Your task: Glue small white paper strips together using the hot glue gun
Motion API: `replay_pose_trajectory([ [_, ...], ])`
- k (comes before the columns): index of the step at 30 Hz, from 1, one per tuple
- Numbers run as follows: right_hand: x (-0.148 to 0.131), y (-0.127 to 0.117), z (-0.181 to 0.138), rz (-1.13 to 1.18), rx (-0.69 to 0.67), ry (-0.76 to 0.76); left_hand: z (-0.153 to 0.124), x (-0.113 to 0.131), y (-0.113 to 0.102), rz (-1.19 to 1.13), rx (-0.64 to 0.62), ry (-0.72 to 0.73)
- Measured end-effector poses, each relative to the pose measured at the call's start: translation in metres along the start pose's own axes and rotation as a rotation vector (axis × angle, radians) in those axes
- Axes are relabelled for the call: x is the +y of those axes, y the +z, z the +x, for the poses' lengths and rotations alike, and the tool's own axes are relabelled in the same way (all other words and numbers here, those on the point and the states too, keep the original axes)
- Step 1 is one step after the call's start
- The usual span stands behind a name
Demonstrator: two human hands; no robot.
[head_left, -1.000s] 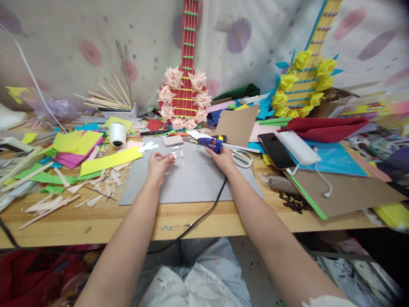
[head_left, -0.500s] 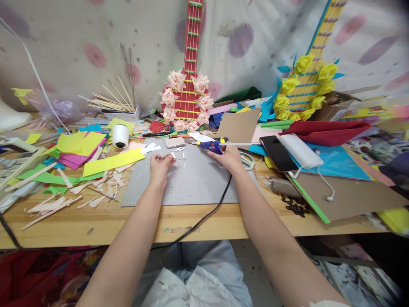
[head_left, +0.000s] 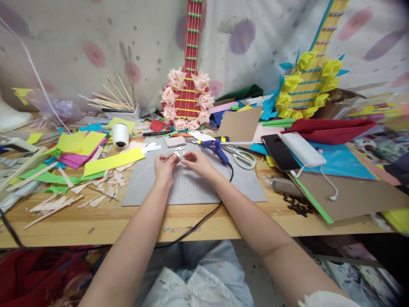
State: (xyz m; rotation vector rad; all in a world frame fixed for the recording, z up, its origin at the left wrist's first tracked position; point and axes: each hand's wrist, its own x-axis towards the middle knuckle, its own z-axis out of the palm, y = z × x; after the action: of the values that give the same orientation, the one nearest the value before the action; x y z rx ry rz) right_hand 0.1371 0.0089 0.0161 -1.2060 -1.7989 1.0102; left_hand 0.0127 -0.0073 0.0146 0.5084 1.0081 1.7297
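Over the grey cutting mat (head_left: 198, 192), my left hand (head_left: 164, 168) pinches a small white piece (head_left: 177, 154), perhaps paper, between thumb and fingertips. My right hand (head_left: 200, 164) meets it from the right, its thumb and fingers drawn together beside the piece. What those fingers hold, if anything, is too small to make out. A blue hot glue gun (head_left: 215, 150) with a clear glue stick lies just behind my right hand, its nozzle pointing left. Next to the gun rest scissors (head_left: 244, 158) with pale handles. Small white bits and a pinkish block (head_left: 175, 141) lie behind my fingers.
A red paper guitar (head_left: 186, 98) with pink flowers and a yellow one (head_left: 305, 89) stand at the back. Paper scraps (head_left: 105, 187) and a thread spool (head_left: 120, 135) are at left; a phone (head_left: 278, 152) and white power bank (head_left: 303, 149) at right. A black cord (head_left: 204, 219) crosses the front.
My right hand has let go of the glue gun, leaving it on the mat, and moved left to my left hand. The scissors are now uncovered.
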Motion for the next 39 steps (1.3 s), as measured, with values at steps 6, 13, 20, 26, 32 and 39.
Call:
replay_pose_trajectory([
  [6, 0.004, 0.011, -0.004, -0.056, 0.060, -0.023, -0.003, -0.002, 0.002, 0.003, -0.029, 0.017],
  [13, -0.002, 0.008, -0.008, -0.124, 0.044, -0.061, -0.004, -0.001, 0.003, 0.014, -0.023, -0.048],
  [20, 0.001, 0.008, -0.009, -0.077, 0.025, -0.050, -0.004, 0.000, 0.003, 0.033, -0.040, -0.083],
  [26, 0.008, 0.009, -0.007, -0.008, -0.010, -0.029, -0.003, 0.000, 0.002, 0.043, -0.069, -0.091],
  [32, 0.011, 0.010, -0.005, 0.074, -0.043, 0.008, -0.003, 0.000, 0.002, 0.032, -0.072, -0.087],
  [39, 0.011, 0.010, -0.005, 0.118, -0.063, 0.031, -0.004, 0.002, 0.004, 0.034, -0.092, -0.064],
])
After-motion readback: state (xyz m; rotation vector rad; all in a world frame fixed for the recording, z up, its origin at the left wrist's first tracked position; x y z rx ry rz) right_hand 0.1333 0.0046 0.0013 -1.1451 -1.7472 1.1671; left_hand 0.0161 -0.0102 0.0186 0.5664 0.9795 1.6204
